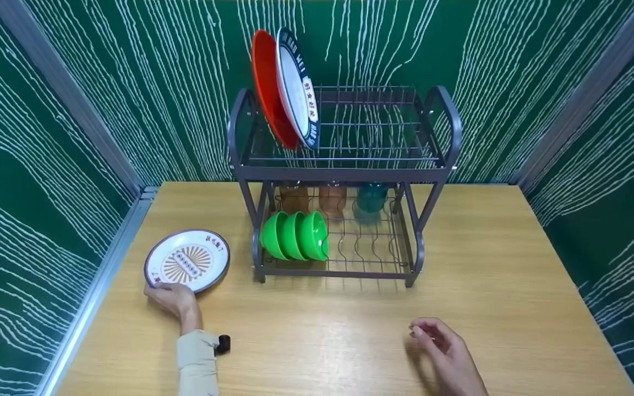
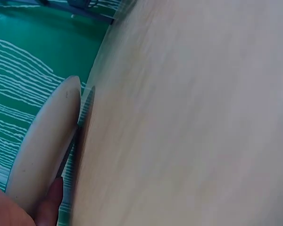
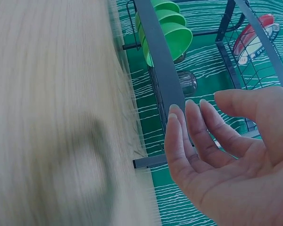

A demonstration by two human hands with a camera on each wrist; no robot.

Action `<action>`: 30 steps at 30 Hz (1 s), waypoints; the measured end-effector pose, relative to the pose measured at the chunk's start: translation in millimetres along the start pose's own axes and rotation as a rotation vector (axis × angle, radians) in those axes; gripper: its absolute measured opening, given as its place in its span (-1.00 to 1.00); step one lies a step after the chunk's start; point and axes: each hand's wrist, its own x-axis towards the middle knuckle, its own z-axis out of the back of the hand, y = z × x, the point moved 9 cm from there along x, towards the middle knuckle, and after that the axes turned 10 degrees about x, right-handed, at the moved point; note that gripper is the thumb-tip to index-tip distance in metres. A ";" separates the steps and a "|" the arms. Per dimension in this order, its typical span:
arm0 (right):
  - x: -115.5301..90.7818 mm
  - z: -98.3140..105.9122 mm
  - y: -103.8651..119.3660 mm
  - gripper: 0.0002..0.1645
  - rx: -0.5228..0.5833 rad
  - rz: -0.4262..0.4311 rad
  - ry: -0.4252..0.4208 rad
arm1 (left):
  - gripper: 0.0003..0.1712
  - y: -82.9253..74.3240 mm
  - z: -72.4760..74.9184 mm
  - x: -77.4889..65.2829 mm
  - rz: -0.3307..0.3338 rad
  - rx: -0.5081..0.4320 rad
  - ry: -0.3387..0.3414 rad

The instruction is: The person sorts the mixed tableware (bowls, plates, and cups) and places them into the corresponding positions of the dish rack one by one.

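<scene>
A white plate (image 1: 176, 242) with a brown ray pattern and red characters is at the left of the table. My left hand (image 1: 175, 300) grips its near rim. From the left wrist view, the plate (image 2: 47, 146) is seen edge-on, close over the wooden surface, with fingers (image 2: 50, 202) at its lower end. Over the front right of the table, my right hand (image 1: 446, 352) holds nothing. Its fingers (image 3: 198, 136) are loosely bent with the thumb apart from them in the right wrist view.
A two-tier dark dish rack (image 1: 344, 175) stands at the back centre. Its top tier holds a red plate (image 1: 267, 88) and a blue-rimmed plate (image 1: 298, 88), both upright. Below are several green bowls (image 1: 289, 236), two amber glasses (image 1: 332, 198) and a teal glass (image 1: 372, 198).
</scene>
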 end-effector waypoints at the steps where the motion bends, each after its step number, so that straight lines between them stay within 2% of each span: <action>1: 0.1 0.0 0.0 -0.75 0.002 0.001 0.000 | -0.42 0.5 2.6 0.1 -0.003 -0.009 -0.006; 4: -0.3 -0.4 0.7 -0.77 0.017 0.020 0.005 | -0.42 1.2 9.9 0.2 0.004 -0.025 -0.019; 7: -1.4 -1.9 4.4 -0.80 0.028 0.073 0.019 | -0.43 0.4 19.0 0.6 0.007 -0.019 -0.043; 10: -2.7 -2.9 7.2 -0.83 0.031 0.114 0.030 | -0.42 -0.5 27.7 -1.1 0.036 -0.002 -0.027; 11: -2.9 -2.6 7.3 -0.83 0.031 0.115 0.030 | -0.41 -0.6 29.1 -2.1 0.052 -0.015 -0.004; 16: -2.0 -1.4 4.1 -0.81 0.031 0.075 0.023 | -0.39 -4.8 36.9 -10.1 0.114 -0.057 0.093; 20: -0.6 -1.1 -1.0 -0.76 0.045 0.015 0.024 | -0.38 -11.2 41.3 -18.9 0.129 -0.093 0.144; 25: -1.4 -1.7 -4.8 -0.68 0.059 -0.038 0.031 | -0.34 -13.6 45.9 -33.5 0.147 -0.090 0.201; 30: -2.3 -0.8 -7.2 -0.70 0.063 -0.064 0.025 | -0.33 -12.6 49.4 -49.6 0.178 -0.068 0.234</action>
